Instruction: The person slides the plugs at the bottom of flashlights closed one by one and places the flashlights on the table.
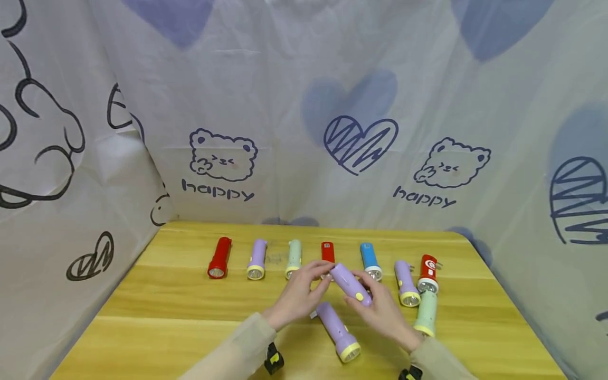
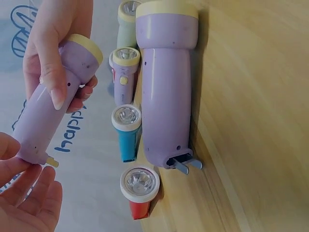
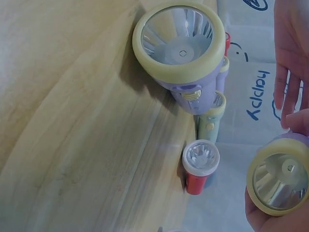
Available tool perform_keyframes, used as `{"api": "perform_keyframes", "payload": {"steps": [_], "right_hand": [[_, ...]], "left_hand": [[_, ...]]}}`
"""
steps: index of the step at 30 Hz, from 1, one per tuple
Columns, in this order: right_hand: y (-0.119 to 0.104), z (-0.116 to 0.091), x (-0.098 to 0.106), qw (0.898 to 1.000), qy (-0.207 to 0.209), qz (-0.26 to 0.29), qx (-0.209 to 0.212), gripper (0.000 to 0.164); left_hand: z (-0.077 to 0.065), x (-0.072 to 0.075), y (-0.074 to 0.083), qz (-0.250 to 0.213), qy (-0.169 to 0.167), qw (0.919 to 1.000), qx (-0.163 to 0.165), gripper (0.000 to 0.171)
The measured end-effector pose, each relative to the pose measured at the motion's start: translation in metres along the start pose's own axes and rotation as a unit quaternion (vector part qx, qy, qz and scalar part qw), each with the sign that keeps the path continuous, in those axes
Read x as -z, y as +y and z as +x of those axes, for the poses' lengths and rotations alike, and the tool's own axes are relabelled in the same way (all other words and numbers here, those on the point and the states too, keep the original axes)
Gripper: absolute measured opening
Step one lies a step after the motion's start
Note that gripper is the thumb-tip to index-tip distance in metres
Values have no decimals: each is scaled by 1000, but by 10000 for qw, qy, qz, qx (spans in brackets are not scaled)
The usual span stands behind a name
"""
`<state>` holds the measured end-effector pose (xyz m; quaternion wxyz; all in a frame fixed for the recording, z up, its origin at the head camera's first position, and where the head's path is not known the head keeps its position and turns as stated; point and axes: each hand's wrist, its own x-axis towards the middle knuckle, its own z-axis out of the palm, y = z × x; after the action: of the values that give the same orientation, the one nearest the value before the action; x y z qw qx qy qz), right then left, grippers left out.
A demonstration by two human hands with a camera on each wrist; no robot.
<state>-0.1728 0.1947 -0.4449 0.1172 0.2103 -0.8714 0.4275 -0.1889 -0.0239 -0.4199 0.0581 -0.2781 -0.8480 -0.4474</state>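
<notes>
My right hand [image 1: 385, 311] grips a purple flashlight [image 1: 350, 282] near its yellow-rimmed head, thumb along the barrel. My left hand [image 1: 296, 295] pinches the tail end between thumb and finger, its other fingers spread loosely. A small plug prong [image 2: 52, 162] sticks out of that tail beside the left fingers. The held flashlight is raised and tilted, and its lens [image 3: 282, 181] shows in the right wrist view. Below the hands, a second purple flashlight [image 1: 336, 330] lies on the table with its two metal prongs [image 2: 187, 164] folded out.
Along the back of the wooden table [image 1: 190, 316] lie several flashlights, among them a red one [image 1: 221, 256], a purple one [image 1: 257, 256] and a blue one [image 1: 368, 256]. At the right, purple [image 1: 404, 277], red [image 1: 428, 266] and pale green [image 1: 427, 309] ones sit close together. A printed cloth [image 1: 285, 105] hangs behind.
</notes>
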Motion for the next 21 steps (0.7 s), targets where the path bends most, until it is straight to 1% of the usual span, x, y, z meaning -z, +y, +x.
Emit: {"api": "perform_keyframes", "payload": {"steps": [5,8,12,16,21], "right_hand": [[-1,0,-2,9999,26,-168,-2,48],[-1,3,-1,9994,48,-281,186,49],[-1,6,0,9973,134,-531,490,49],[-2,4,-1,9946,184,-786,654,51],[-4,1,-3,9940,231,-827,672,52]], "left_hand": [[0,0,-1,-270,17,9996,36,39],[2,0,-2,-521,119,9986,1,37],[5,0,-3,-766,212,9968,57,38],[6,-3,-4,-781,302,9965,61,40],[4,-6,-4,-622,613,9962,31,39]]}}
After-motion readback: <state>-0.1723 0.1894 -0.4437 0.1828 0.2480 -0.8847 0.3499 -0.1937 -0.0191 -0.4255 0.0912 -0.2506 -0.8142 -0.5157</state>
